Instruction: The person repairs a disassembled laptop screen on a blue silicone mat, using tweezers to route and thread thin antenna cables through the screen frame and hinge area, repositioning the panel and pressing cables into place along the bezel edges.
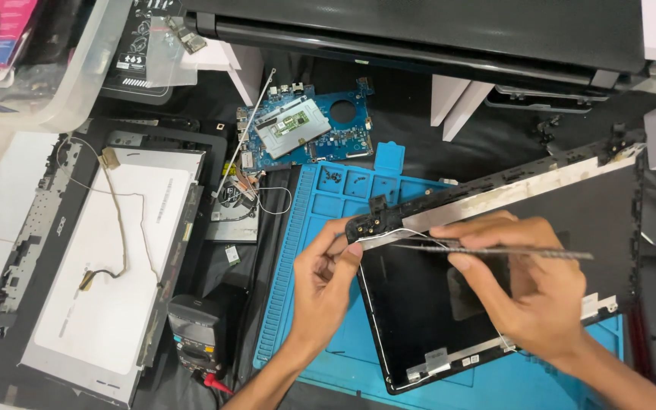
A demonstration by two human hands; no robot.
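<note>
A black laptop lid cover (419, 311) lies tilted on a blue silicone work mat (328, 205). My left hand (320, 285) pinches the cover's upper left corner by the hinge bracket (377, 218), where thin white wires (411, 232) run. My right hand (529, 285) rests over the cover and holds long metal tweezers (510, 250), tips pointing left toward the wires. A silver strip (525, 190) runs along the cover's top edge.
A blue motherboard (305, 129) and a fan (233, 201) lie behind the mat. A removed display panel (115, 266) with a cable sits left, a multimeter (195, 334) beside it. A black laptop base (419, 30) stands at the back, a plastic bin (32, 61) top left.
</note>
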